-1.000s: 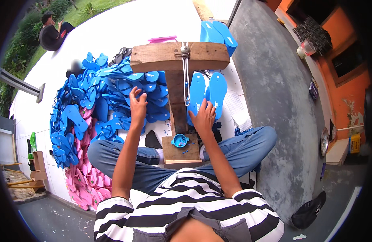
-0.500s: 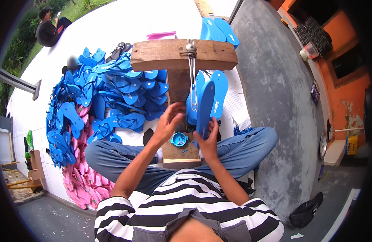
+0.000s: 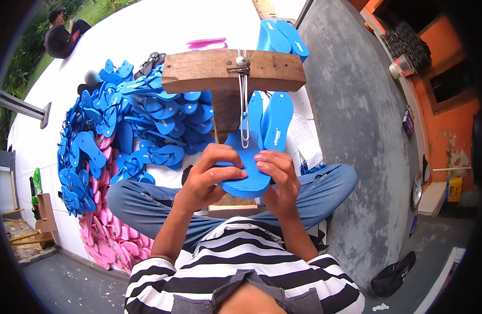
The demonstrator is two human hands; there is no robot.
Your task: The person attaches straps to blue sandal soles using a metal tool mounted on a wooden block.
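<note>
Blue flip-flop sole [image 3: 246, 175] held flat between both hands, just under the hanging metal wire tool [image 3: 244, 110] of the wooden jig [image 3: 220, 70]. Left hand [image 3: 207, 175] closed on its left edge, thumb on top; right hand [image 3: 277, 175] pinching the right edge. Probably light, soft foam, bendable, not fragile; best gripped by the rims. Heap of strapped blue flip-flops [image 3: 136, 120] to the left, pink ones [image 3: 107, 235] lower left
</note>
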